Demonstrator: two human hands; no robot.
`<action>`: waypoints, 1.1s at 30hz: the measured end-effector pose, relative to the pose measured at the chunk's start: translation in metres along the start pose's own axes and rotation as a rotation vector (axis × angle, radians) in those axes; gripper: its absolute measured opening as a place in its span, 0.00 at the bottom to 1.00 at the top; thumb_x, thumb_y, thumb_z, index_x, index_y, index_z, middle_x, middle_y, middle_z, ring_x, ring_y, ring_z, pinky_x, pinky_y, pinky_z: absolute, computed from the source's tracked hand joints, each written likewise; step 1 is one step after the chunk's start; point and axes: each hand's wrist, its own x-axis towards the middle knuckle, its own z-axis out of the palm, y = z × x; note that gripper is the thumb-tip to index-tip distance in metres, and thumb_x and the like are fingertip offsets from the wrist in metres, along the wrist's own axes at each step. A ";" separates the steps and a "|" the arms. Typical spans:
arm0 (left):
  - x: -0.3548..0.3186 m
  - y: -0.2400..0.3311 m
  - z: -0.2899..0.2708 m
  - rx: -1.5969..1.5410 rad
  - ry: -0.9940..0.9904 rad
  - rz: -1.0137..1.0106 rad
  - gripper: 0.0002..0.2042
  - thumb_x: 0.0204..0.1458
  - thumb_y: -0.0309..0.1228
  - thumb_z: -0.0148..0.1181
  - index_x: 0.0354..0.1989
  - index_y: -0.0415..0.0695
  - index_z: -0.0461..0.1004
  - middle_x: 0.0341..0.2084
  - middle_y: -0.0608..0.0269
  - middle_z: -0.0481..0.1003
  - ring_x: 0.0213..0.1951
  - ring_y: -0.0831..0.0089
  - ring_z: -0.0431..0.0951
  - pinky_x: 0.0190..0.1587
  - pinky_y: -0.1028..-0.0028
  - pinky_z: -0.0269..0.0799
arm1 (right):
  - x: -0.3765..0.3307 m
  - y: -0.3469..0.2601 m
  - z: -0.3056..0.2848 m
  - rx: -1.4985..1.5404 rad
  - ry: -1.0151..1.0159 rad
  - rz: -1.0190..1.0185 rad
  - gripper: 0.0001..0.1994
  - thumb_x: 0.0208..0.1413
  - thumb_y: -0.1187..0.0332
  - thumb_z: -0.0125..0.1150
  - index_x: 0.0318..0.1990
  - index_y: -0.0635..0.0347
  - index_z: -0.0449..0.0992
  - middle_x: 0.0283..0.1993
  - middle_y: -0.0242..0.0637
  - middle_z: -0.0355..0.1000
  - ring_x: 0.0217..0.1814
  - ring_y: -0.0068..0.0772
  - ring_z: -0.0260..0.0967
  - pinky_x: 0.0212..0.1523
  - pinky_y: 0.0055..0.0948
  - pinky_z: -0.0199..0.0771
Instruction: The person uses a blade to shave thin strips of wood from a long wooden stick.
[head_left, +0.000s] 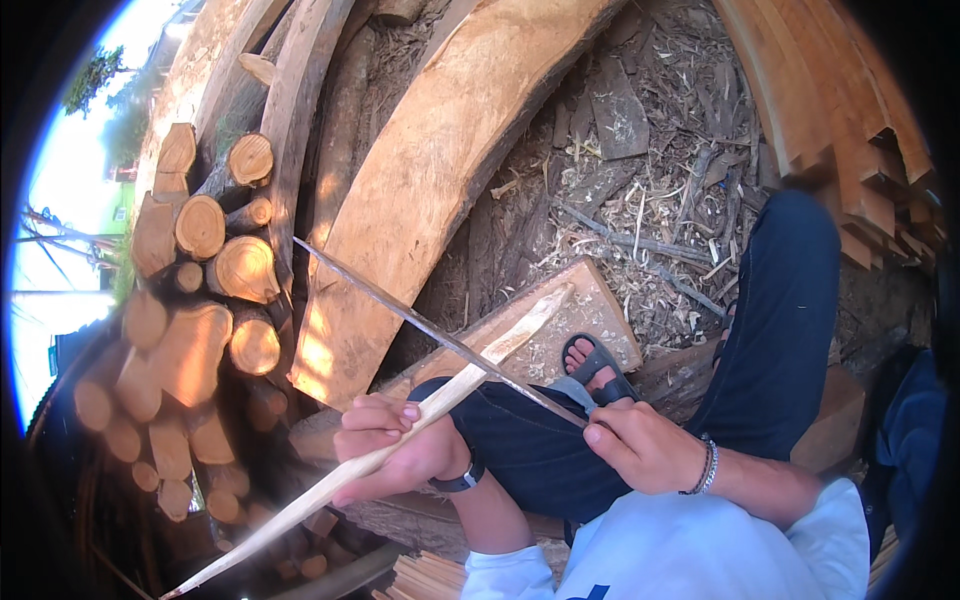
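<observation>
My left hand (405, 445) is closed around a pale, peeled wooden stick (440, 403). The stick slants from the lower left, where it narrows to a point, up to its far end over a wooden block (605, 310). In my right hand (648, 447) is the grip end of a long, narrow, machete-like blade (390, 300), seen almost edge-on. The blade crosses over the stick beyond my left hand and points to the upper left. Whether its edge touches the wood I cannot tell. My right fingers hide most of the handle.
Cut logs (245, 268) are stacked on the left. A broad, curved plank (440, 150) leans beyond my hands. Shavings and bark (680, 170) cover the ground ahead. Sawn boards (850, 120) stand at the far right. My sandalled foot (600, 368) is beside the block.
</observation>
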 end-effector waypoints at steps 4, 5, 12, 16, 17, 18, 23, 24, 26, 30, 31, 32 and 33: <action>-0.001 0.003 0.008 -0.015 -0.006 -0.020 0.32 0.58 0.62 0.22 0.14 0.48 0.51 0.07 0.68 0.50 0.09 0.79 0.50 0.15 0.83 0.46 | 0.003 0.024 0.010 -0.141 0.016 0.088 0.24 0.63 0.57 0.43 0.23 0.71 0.70 0.20 0.56 0.67 0.33 0.60 0.68 0.37 0.47 0.67; 0.000 0.003 0.007 -0.029 0.002 -0.023 0.32 0.58 0.62 0.22 0.14 0.48 0.51 0.07 0.68 0.50 0.09 0.79 0.49 0.15 0.83 0.46 | 0.001 0.028 0.009 -0.102 0.036 0.082 0.24 0.63 0.57 0.43 0.23 0.71 0.70 0.20 0.55 0.67 0.32 0.60 0.68 0.37 0.46 0.67; 0.002 0.000 0.005 -0.021 -0.022 -0.008 0.32 0.58 0.62 0.22 0.14 0.48 0.51 0.07 0.69 0.50 0.09 0.80 0.49 0.14 0.83 0.45 | 0.004 -0.012 -0.014 0.080 0.014 0.036 0.24 0.63 0.57 0.43 0.23 0.69 0.70 0.20 0.56 0.68 0.30 0.62 0.68 0.38 0.47 0.67; 0.002 -0.001 0.008 -0.037 -0.024 -0.007 0.32 0.58 0.62 0.22 0.14 0.48 0.51 0.07 0.69 0.49 0.09 0.80 0.48 0.13 0.83 0.45 | -0.002 0.010 0.003 -0.019 0.061 -0.022 0.24 0.63 0.56 0.44 0.24 0.69 0.70 0.20 0.57 0.67 0.30 0.62 0.68 0.37 0.47 0.67; 0.001 -0.001 0.007 -0.042 -0.022 -0.003 0.32 0.58 0.62 0.22 0.14 0.48 0.51 0.07 0.69 0.50 0.09 0.79 0.48 0.13 0.83 0.45 | -0.003 0.021 0.007 -0.055 0.069 -0.013 0.23 0.63 0.56 0.44 0.24 0.69 0.70 0.19 0.57 0.67 0.29 0.61 0.69 0.36 0.47 0.67; 0.001 -0.001 0.005 -0.046 -0.017 0.004 0.32 0.58 0.62 0.22 0.13 0.48 0.51 0.06 0.69 0.50 0.09 0.79 0.48 0.13 0.83 0.45 | -0.002 0.027 0.009 -0.092 0.075 -0.005 0.23 0.63 0.56 0.44 0.24 0.69 0.70 0.19 0.57 0.67 0.28 0.61 0.69 0.35 0.47 0.68; 0.001 0.000 -0.002 -0.014 0.042 -0.021 0.32 0.58 0.62 0.22 0.13 0.48 0.51 0.06 0.69 0.50 0.08 0.79 0.48 0.13 0.83 0.46 | -0.002 -0.002 -0.005 -0.067 0.024 0.096 0.23 0.62 0.56 0.45 0.24 0.70 0.70 0.18 0.58 0.67 0.26 0.60 0.69 0.32 0.47 0.68; 0.002 0.000 -0.002 -0.012 0.036 -0.016 0.32 0.58 0.62 0.22 0.13 0.48 0.51 0.06 0.69 0.49 0.08 0.79 0.48 0.14 0.83 0.46 | -0.002 -0.009 -0.009 -0.053 0.022 0.064 0.24 0.62 0.56 0.46 0.24 0.70 0.70 0.18 0.58 0.67 0.25 0.61 0.69 0.32 0.48 0.68; 0.003 0.000 -0.003 -0.009 0.024 -0.008 0.32 0.58 0.62 0.22 0.13 0.48 0.51 0.05 0.69 0.49 0.08 0.79 0.48 0.14 0.83 0.46 | -0.001 -0.011 -0.009 -0.031 0.028 0.003 0.24 0.62 0.56 0.46 0.23 0.70 0.70 0.18 0.58 0.67 0.26 0.61 0.69 0.33 0.48 0.69; 0.004 0.002 0.001 -0.005 0.026 -0.012 0.32 0.58 0.62 0.22 0.13 0.48 0.51 0.06 0.68 0.50 0.08 0.79 0.49 0.13 0.83 0.46 | -0.001 0.031 0.012 -0.129 0.099 -0.034 0.24 0.63 0.56 0.45 0.22 0.71 0.69 0.19 0.58 0.68 0.27 0.61 0.69 0.33 0.48 0.69; 0.003 0.002 0.001 0.011 0.038 -0.011 0.33 0.58 0.62 0.22 0.13 0.48 0.51 0.06 0.68 0.50 0.08 0.79 0.49 0.13 0.83 0.46 | 0.000 0.037 0.013 -0.186 0.120 -0.023 0.24 0.63 0.56 0.45 0.22 0.71 0.69 0.20 0.58 0.68 0.27 0.61 0.69 0.34 0.48 0.69; 0.003 0.002 0.001 0.026 0.049 -0.011 0.33 0.58 0.62 0.22 0.13 0.48 0.51 0.06 0.68 0.50 0.08 0.79 0.49 0.13 0.83 0.46 | -0.001 0.040 0.011 -0.157 0.098 0.040 0.24 0.63 0.57 0.45 0.22 0.71 0.69 0.20 0.58 0.68 0.28 0.61 0.70 0.34 0.48 0.69; 0.004 0.000 0.000 0.013 0.048 -0.010 0.33 0.58 0.62 0.22 0.13 0.48 0.51 0.07 0.68 0.51 0.08 0.79 0.49 0.13 0.83 0.46 | 0.002 0.034 0.004 -0.127 0.072 0.102 0.24 0.63 0.57 0.44 0.23 0.71 0.69 0.21 0.59 0.68 0.28 0.61 0.70 0.34 0.48 0.69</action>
